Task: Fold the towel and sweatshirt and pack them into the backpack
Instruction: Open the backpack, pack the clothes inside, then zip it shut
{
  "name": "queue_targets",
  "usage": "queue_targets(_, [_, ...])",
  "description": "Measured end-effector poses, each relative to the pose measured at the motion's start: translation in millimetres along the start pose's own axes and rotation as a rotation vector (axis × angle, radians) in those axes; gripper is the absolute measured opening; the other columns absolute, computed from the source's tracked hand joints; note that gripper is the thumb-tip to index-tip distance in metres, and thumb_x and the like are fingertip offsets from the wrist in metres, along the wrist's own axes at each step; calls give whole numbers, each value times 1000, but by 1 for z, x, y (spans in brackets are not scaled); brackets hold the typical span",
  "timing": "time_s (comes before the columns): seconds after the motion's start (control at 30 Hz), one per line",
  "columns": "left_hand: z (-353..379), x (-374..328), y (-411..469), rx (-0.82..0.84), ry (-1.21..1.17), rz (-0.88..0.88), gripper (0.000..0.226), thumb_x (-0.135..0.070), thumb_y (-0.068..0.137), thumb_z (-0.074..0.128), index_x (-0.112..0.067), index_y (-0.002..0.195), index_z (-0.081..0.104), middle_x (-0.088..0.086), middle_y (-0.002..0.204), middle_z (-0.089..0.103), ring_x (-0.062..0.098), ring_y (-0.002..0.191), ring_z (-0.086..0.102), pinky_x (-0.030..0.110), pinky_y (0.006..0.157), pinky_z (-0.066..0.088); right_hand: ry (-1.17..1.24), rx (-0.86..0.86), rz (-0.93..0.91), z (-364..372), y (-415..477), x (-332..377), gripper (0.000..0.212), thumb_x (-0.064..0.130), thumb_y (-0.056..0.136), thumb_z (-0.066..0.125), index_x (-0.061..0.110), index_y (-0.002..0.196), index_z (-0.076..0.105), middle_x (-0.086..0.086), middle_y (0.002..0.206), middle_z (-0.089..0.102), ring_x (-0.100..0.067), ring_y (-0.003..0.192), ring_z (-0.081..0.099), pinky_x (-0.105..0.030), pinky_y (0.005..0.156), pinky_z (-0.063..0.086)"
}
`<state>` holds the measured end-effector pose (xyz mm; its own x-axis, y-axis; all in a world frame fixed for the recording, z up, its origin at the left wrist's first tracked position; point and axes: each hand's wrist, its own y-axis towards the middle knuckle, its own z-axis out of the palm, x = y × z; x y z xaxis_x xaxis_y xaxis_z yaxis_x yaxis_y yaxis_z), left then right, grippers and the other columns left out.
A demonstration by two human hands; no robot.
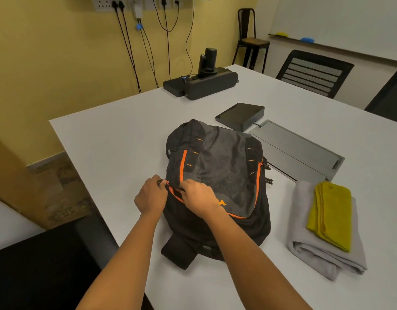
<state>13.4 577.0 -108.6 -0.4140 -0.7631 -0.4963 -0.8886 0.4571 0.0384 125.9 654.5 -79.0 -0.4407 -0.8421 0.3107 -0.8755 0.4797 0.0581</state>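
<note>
A black and grey backpack (224, 171) with orange zipper trim lies flat on the white table (117, 139). My left hand (151, 194) pinches the zipper pull at the bag's left edge. My right hand (198, 196) presses down on the grey front panel just beside it, gripping the fabric by the zipper. To the right, a folded grey sweatshirt (309, 238) rests on the table, with a folded yellow towel (330, 214) stacked on top of it.
A dark tablet-like device (240, 116) and a grey metal cable hatch (298, 151) lie behind the backpack. A black speaker bar with a camera (206, 83) stands at the far edge. Black chairs (314, 73) stand at the right side.
</note>
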Motion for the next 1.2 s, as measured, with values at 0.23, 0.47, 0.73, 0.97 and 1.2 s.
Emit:
queue_targets(0.23, [5,-15,36,31,51,-1,26,-29,98,43,-13,110,59,10,104,63,28,89,60,32,68,40,98,19,-41,-18,2,-11,19,19,87,51,9,99,62,-10,95,64,-30,85,59,-33,67,41])
queue_targets(0.47, [19,-26,71,51,77,-1,27,-28,98,43,-12,115,58,13,108,64,31,92,61,33,73,43,169,22,-97,-28,10,-21,20,23,80,61,11,94,70,-6,79,68,-20,71,61,-29,65,49])
queue_targets(0.73, [32,-39,117,54,110,57,29,-27,97,43,-11,115,60,14,106,65,32,91,61,31,70,41,287,105,-116,-37,19,-29,14,22,77,62,12,82,71,1,66,64,-12,57,56,-24,61,48])
queue_targets(0.97, [41,-48,141,89,127,44,29,-26,97,44,-9,115,60,15,108,64,32,94,61,30,71,40,349,142,-137,-42,19,-28,12,15,79,64,8,85,71,8,66,56,-5,55,50,-7,56,33])
queue_targets(1.2, [42,-56,144,134,59,-40,29,-24,97,44,-5,113,59,17,111,62,33,98,60,36,79,45,368,177,-100,-38,19,-31,14,19,81,64,11,89,72,7,66,57,-4,54,49,-10,57,37])
